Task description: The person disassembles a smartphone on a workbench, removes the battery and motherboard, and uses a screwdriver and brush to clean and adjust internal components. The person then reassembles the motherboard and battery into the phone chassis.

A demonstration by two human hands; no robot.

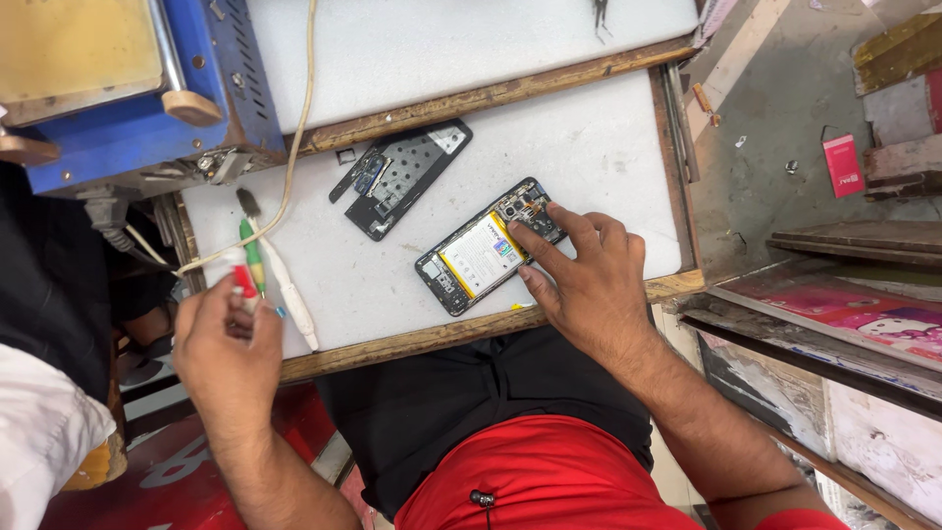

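Opened phone (488, 246), its back cover off and its pale battery with a yellow edge showing, lies tilted on the white mat (599, 147) near the front edge of the counter (412, 342). Seen from the head camera, the right hand (579, 280) rests on the phone's right end: the index finger lies across the upper corner by the camera module, and the thumb presses against the lower edge, so the fingers (535, 245) pinch the phone lightly from two sides while the other fingers curl above it.

Just up and to the left of the phone, apart from it, lies the removed black back cover (407, 177), inner side up, with a small dark part beside its left end.

The left hand (226, 348) is at the left edge of the counter, well apart from the phone. Its fingers are closed around a small red-tipped tool (243, 283), held upright at the fingertips. Just beside it on the mat lie a green-handled brush (251, 240) and a white stick-shaped tool (291, 299). A cream cable (294, 128) runs from the upper edge down across the mat toward the left hand.

A blue machine (128, 88) stands at the back left corner. The person wears a red shirt over dark trousers.
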